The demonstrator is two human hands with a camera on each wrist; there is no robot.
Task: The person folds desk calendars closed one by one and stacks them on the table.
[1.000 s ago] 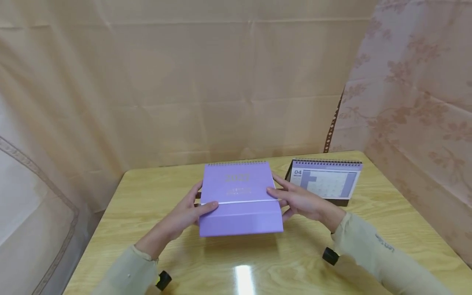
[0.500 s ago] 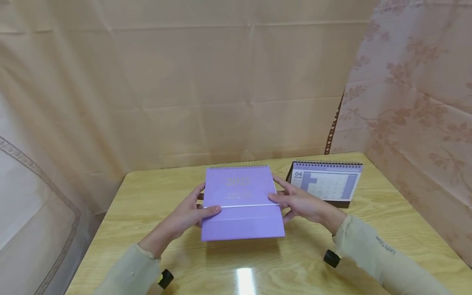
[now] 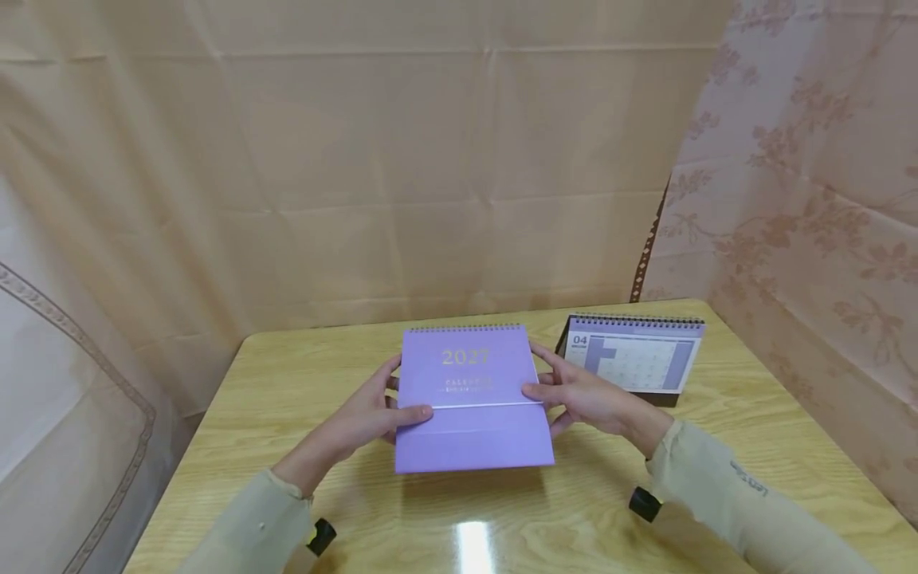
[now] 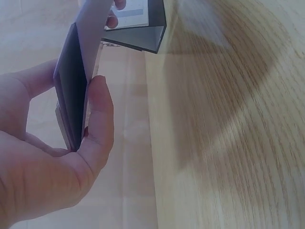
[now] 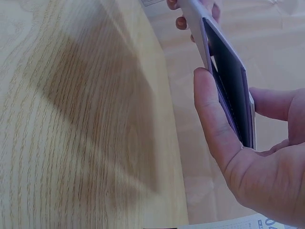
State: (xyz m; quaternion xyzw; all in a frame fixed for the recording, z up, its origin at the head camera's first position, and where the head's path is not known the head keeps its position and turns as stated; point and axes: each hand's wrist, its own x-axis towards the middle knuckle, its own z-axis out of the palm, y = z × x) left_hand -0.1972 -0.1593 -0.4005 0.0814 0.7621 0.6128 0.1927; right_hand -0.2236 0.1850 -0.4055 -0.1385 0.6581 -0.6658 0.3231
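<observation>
A purple desk calendar [image 3: 473, 438], spiral-bound along its far edge and printed with gold lettering, is held above the table in the head view. My left hand [image 3: 362, 414] grips its left side, thumb on the front and fingers behind. On the right side my right hand [image 3: 584, 396] holds it the same way. In the left wrist view the calendar's dark inner side [image 4: 72, 81] shows between thumb and fingers. The right wrist view has the folded stand [image 5: 231, 81] slightly parted, with the right hand [image 5: 257, 167] around its edge.
A second desk calendar [image 3: 634, 355], showing page 04, stands upright at the back right of the wooden table [image 3: 287, 375]. Beige curtain [image 3: 430, 159] hangs behind the table; a floral curtain [image 3: 810, 223] is at the right.
The purple calendar has shifted slightly down in the head view, together with both hands, and its lettering reads more clearly. Both hands keep their hold. The second calendar stays standing.
</observation>
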